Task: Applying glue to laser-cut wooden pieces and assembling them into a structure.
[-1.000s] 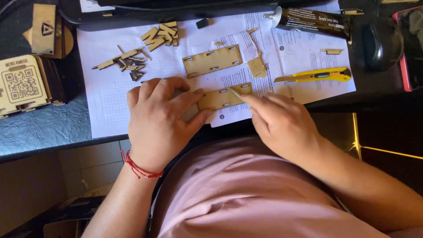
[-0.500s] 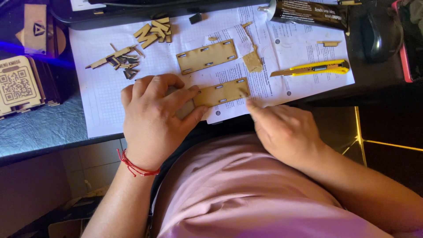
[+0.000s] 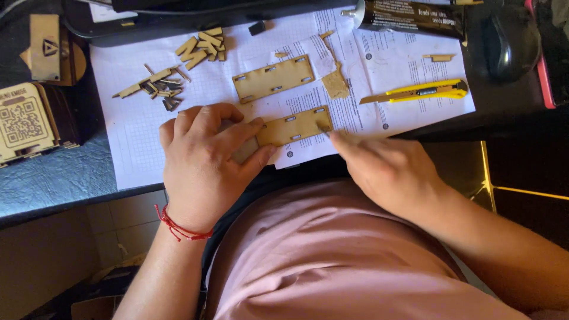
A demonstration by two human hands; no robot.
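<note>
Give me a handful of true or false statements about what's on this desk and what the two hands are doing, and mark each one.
1. The left hand presses flat on one end of a slotted rectangular wooden panel. True.
2. The yellow utility knife is held in the right hand. False: it lies on the printed paper sheets, apart from both hands.
3. A second slotted wooden panel lies on the paper beyond the first one. True.
4. The right hand's fingertip meets the near right corner of the pressed panel. True.
5. The pile of small wooden offcuts sits right of the knife. False: it lies to the left, beyond the left hand.
6. The black glue tube stands upright. False: it lies on its side.
</note>
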